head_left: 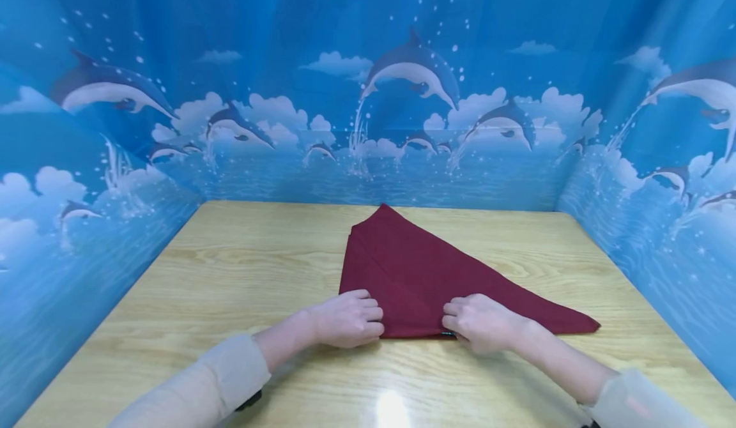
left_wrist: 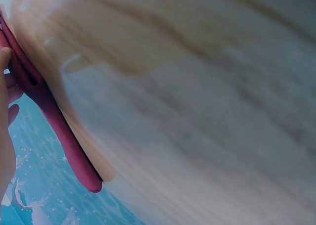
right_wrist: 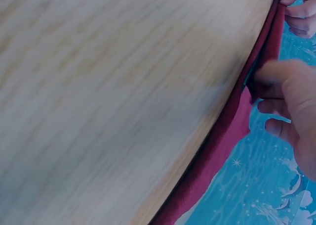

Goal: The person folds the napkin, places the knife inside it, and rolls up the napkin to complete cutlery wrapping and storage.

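Note:
A dark red cloth (head_left: 408,268) lies folded on the table, roughly triangular, one point toward the back and a long tapering tail to the right. My left hand (head_left: 349,318) pinches its near edge at the left corner. Farther right along that same edge, my right hand (head_left: 482,323) pinches the fabric beside a small dark and teal strip (head_left: 448,333). From the left wrist, the thumb lies on the cloth (left_wrist: 61,128) with fingers behind it. The right wrist view shows layers of the cloth (right_wrist: 212,151) parting slightly at the right hand's fingertips.
The light wood-grain table (head_left: 230,255) carries the cloth. A blue curtain (head_left: 276,45) printed with dolphins and clouds encloses the table at the back and both sides. A bright light reflection shows on the tabletop near the front.

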A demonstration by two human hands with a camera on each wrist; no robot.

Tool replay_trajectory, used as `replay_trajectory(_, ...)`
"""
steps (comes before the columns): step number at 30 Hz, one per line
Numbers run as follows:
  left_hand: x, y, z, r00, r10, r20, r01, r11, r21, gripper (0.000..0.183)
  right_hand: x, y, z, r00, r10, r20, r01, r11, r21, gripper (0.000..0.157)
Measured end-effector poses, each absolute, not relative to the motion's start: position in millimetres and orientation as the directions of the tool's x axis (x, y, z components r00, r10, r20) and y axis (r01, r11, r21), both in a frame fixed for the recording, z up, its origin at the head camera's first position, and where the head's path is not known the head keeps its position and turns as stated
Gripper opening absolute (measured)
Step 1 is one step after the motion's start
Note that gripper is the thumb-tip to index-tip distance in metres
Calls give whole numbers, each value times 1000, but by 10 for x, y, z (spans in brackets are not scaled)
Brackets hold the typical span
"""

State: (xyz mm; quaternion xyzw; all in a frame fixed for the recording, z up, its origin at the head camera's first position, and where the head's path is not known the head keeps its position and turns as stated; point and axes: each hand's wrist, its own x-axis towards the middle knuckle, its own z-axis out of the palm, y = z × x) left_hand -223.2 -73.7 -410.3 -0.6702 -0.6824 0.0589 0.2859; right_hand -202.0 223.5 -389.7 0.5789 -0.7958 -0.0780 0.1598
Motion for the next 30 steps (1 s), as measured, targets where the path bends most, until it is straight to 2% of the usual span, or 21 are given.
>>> replay_trajectory(5,-2245,-760,-4125,96,941,324,883,69,-465,18,-2000,2256,-3897,-292,-938,186,-900,335,278,18)
replay_trajectory(9,-2244,-786,-4136,90,949,303,892,58,-447,16,-1999,2293,-3912,-322,-921,218,-907,366,209,12)
replay_trajectory(14,-2242,-820,-4135,54,956,288,907,73,-414,20,-2038,2406,-3917,-467,-856,223,-875,484,23,4)
replay_trajectory(17,-2247,-833,-4131,55,958,281,900,74,-429,21,-2071,2536,-3907,-539,-811,227,-838,543,-50,1)
replay_trajectory(23,-2244,-845,-4117,46,964,262,902,73,-426,21,-2101,2842,-3818,-662,-725,191,-748,657,-97,13)
replay_trajectory(30,-2256,-880,-4092,33,970,241,901,76,-427,21,-2134,3192,-3708,-789,-608,88,-613,774,-156,17)
